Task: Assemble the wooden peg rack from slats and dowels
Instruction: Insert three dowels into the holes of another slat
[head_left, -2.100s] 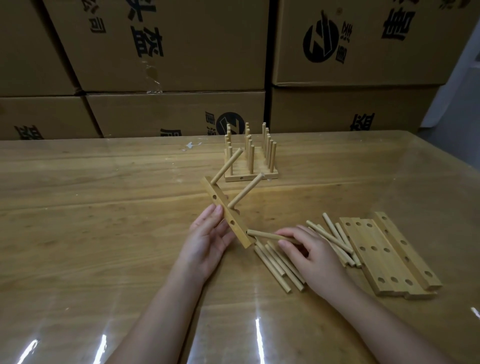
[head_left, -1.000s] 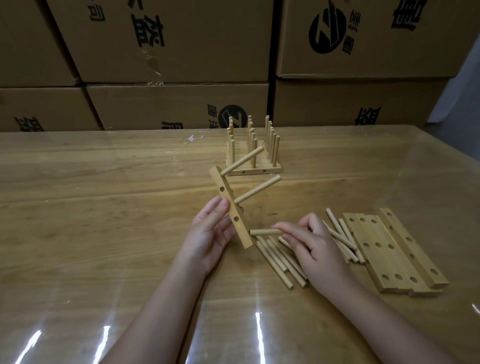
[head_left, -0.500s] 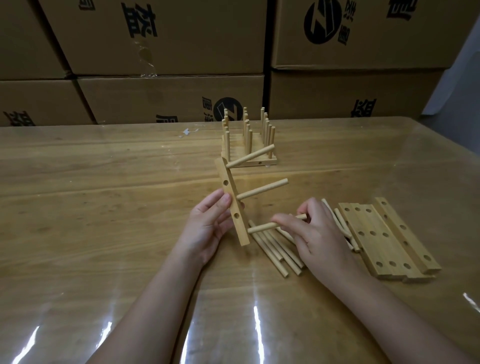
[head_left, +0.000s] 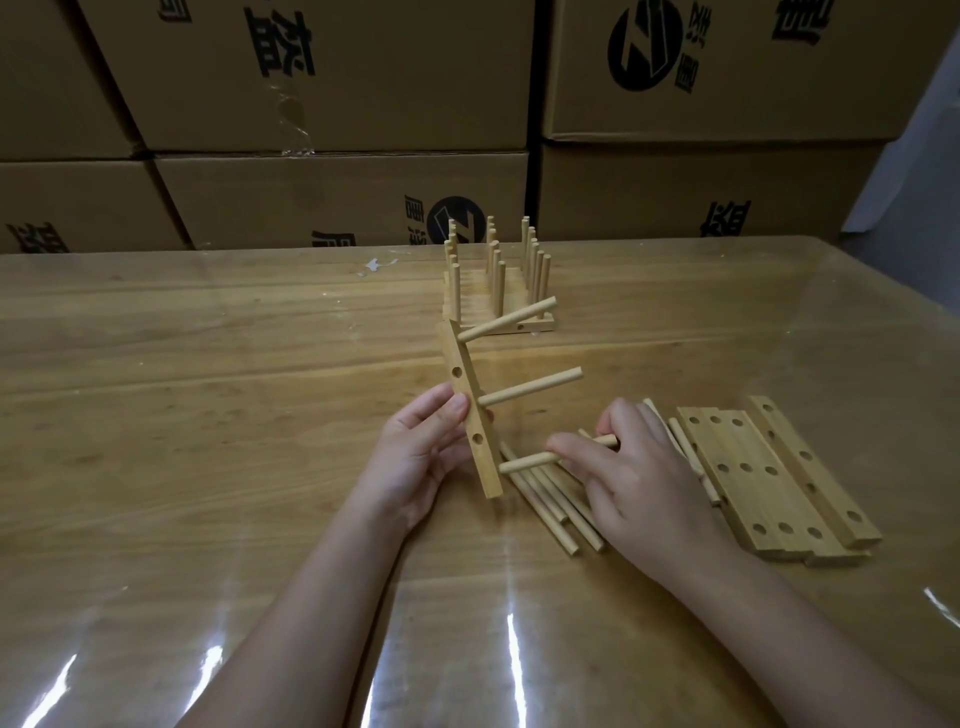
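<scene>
Left hand (head_left: 415, 457) gripped upright slat (head_left: 470, 410) bearing two dowels, right hand (head_left: 639, 478) fingers pinched third dowel (head_left: 530, 461) at slat's lowest hole, spare slats (head_left: 769, 478) on table (head_left: 208, 415).

Wooden surface (head_left: 208, 467) under a glossy clear cover; white light streaks (head_left: 514, 654) on its near part. Behind: stacked brown cardboard boxes (head_left: 322, 78) with black print. Far right: pale wall (head_left: 930, 156).
</scene>
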